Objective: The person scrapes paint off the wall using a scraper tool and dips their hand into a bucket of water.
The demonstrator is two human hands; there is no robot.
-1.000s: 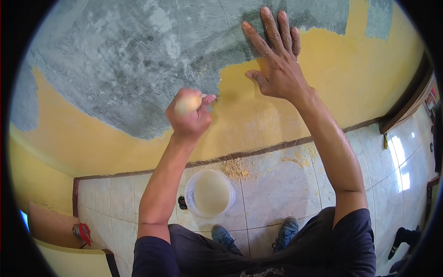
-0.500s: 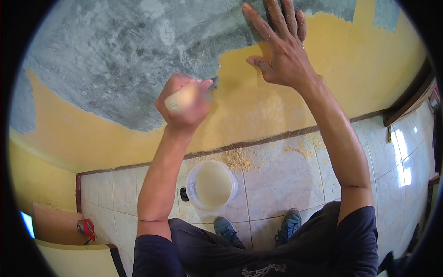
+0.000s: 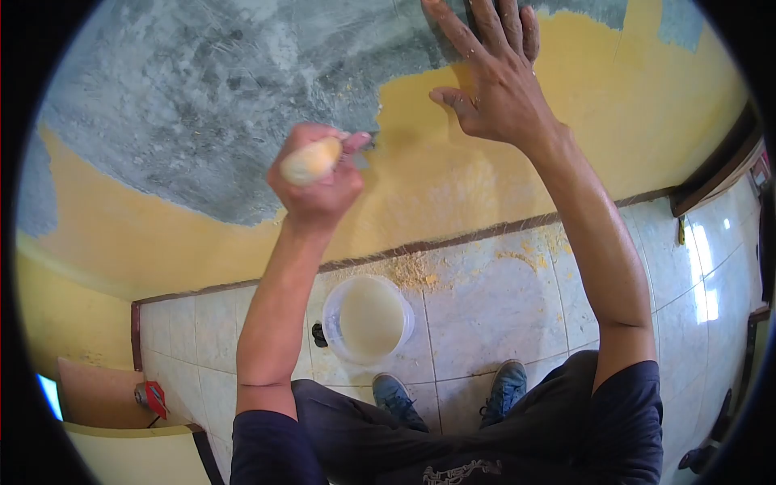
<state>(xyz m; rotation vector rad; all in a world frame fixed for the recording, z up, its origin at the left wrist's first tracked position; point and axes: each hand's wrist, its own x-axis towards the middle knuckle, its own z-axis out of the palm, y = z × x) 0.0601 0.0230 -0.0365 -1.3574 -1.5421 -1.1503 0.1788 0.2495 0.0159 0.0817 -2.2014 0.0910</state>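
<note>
One scraper-like tool (image 3: 311, 163) being clenched in left hand (image 3: 325, 198) at ragged edge of yellow paint (image 3: 461, 182); right hand (image 3: 509, 101) being spread across same edge, nothing gripped, apparently for bracing.

before me the wall (image 3: 453, 190) is yellow below and patchy grey above, edged at its foot by brown skirting (image 3: 485, 233). pale glossy floor tiles (image 3: 493, 315) spread beneath me, bright reflections (image 3: 702, 268) glinting to my right. to my left, dark-edged cream furniture (image 3: 133, 454) stands near a yellow side wall (image 3: 77, 315).
</note>
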